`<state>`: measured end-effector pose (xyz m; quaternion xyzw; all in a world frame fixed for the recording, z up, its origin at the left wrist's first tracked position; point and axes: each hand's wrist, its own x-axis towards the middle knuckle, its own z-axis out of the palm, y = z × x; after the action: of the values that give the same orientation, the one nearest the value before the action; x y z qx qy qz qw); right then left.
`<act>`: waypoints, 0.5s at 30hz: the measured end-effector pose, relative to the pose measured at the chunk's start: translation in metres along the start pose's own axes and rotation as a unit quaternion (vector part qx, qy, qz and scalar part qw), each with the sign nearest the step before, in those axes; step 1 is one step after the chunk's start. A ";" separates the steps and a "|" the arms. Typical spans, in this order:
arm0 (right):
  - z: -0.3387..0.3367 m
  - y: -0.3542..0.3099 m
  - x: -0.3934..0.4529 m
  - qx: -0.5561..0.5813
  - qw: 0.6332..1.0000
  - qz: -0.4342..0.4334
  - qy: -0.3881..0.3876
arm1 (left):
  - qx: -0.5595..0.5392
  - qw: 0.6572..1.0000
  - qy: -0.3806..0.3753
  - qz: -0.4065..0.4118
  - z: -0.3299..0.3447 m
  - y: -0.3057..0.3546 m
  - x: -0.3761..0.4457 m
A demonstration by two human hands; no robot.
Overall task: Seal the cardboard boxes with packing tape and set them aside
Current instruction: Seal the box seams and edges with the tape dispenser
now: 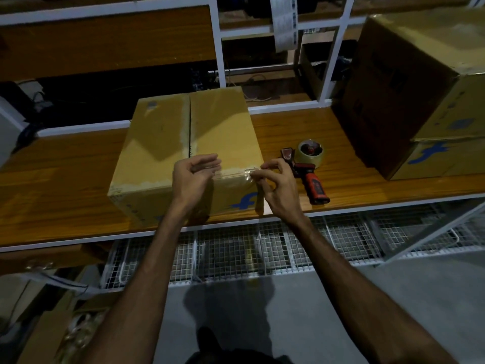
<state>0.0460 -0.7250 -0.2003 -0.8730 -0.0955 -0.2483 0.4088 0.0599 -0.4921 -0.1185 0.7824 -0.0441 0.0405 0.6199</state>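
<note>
A clear tape strip (236, 172) is pinched between both hands, left hand (194, 177) and right hand (275, 185), over the near edge of the box (183, 143); its centre seam appears untaped, the dispenser (307, 164) is parked just right, setting-aside is judged pending.

Blue "f" logo on front face of centre cardboard box (183, 143), partly cut by right hand (275, 185). Larger blue "f" logo on lower right box (433, 158). Hanging paper strip (284, 22): print illegible.
</note>
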 end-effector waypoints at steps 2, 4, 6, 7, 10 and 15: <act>0.001 0.002 -0.001 0.006 1.000 0.003 0.007 | -0.003 1.000 0.028 -0.001 -0.010 -0.004 -0.002; 0.003 0.001 -0.001 0.013 1.000 0.006 0.005 | 0.006 0.999 0.050 0.000 -0.017 -0.009 -0.003; 0.004 -0.002 -0.001 0.020 1.000 0.003 0.006 | 0.034 0.997 0.067 0.007 -0.022 -0.011 -0.003; 0.004 -0.002 -0.002 0.021 1.000 0.003 0.008 | 0.047 0.996 0.071 0.011 -0.024 -0.012 -0.003; 0.001 0.000 -0.004 0.016 1.000 0.000 0.005 | 0.075 0.994 0.075 0.013 -0.031 -0.015 -0.002; 0.003 0.005 -0.002 -0.007 1.000 -0.011 0.008 | 0.109 0.990 0.084 0.018 -0.049 -0.018 0.001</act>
<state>0.0471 -0.7259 -0.2066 -0.8728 -0.1003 -0.2606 0.4002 0.0625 -0.4400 -0.1246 0.8385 -0.0015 0.1215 0.5312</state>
